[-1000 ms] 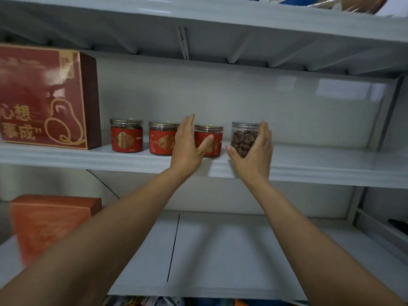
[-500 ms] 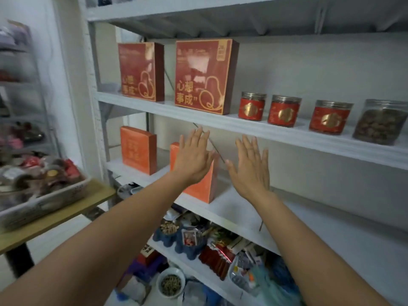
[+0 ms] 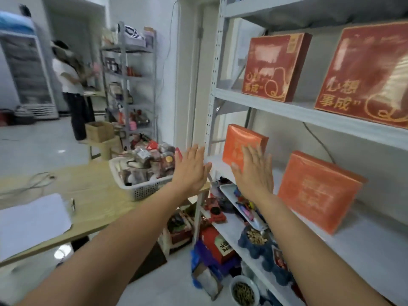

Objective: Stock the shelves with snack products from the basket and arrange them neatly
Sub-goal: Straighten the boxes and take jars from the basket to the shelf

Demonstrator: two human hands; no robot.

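Observation:
A white basket (image 3: pixel 145 189) heaped with jars and snack packets (image 3: pixel 150 161) stands on the wooden table (image 3: pixel 95 199) at the left. My left hand (image 3: pixel 191 171) hovers flat with straight fingers just right of the basket, holding nothing. My right hand (image 3: pixel 256 171) is also flat and empty, in front of a small orange box (image 3: pixel 236 142) on the middle shelf (image 3: pixel 364 246). A second orange box (image 3: pixel 318 191) stands further right. Two large red gift boxes (image 3: pixel 274 67) (image 3: pixel 366 76) stand on the upper shelf (image 3: pixel 287 111).
Lower shelves hold a white tray (image 3: pixel 240 204), blue egg-carton trays (image 3: pixel 262 246), red boxes (image 3: pixel 217 246) and a bowl (image 3: pixel 244 291). A white sheet (image 3: pixel 31 219) lies on the table. A person (image 3: pixel 72 89) stands by a far metal rack (image 3: pixel 128 85), near a fridge (image 3: pixel 28 74).
My view has swung left and down, away from the jars on the upper shelf toward the basket. Both hands stayed flat and empty and came down to middle-shelf height.

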